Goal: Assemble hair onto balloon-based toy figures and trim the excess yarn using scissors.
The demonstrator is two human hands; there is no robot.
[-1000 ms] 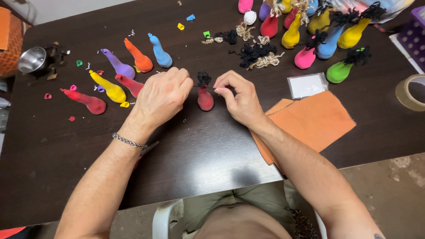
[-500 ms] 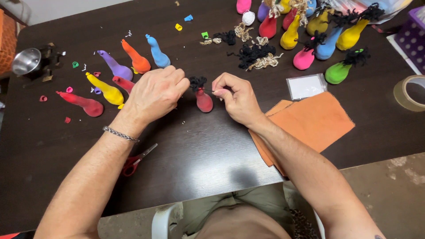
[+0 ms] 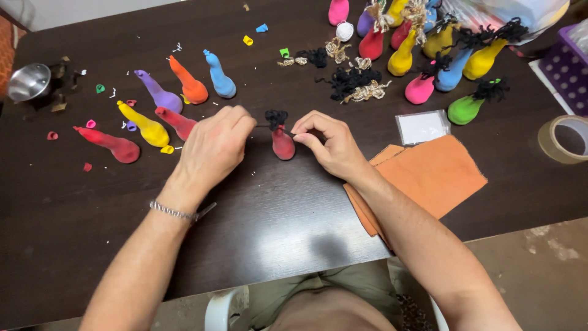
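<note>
1. Tying black yarn on top of the small red balloon figure (image 3: 282, 142) is the job the two hands seem to be doing; the figure stands on the dark worktop (image 3: 294, 220), between both hands.
2. The left hand (image 3: 211, 147) is pinched shut on one end of the yarn tuft (image 3: 275, 116), just beside the figure.
3. The right hand (image 3: 327, 142) pinches the other end, its fingertips touching the neck.
4. Pull both ends evenly, I think, or the figure may tip over.
5. Keep the pull gentle, so the thin neck does not tear.
6. Other figures (image 3: 184, 86) lie close by on the left; keep elbows away.
</note>
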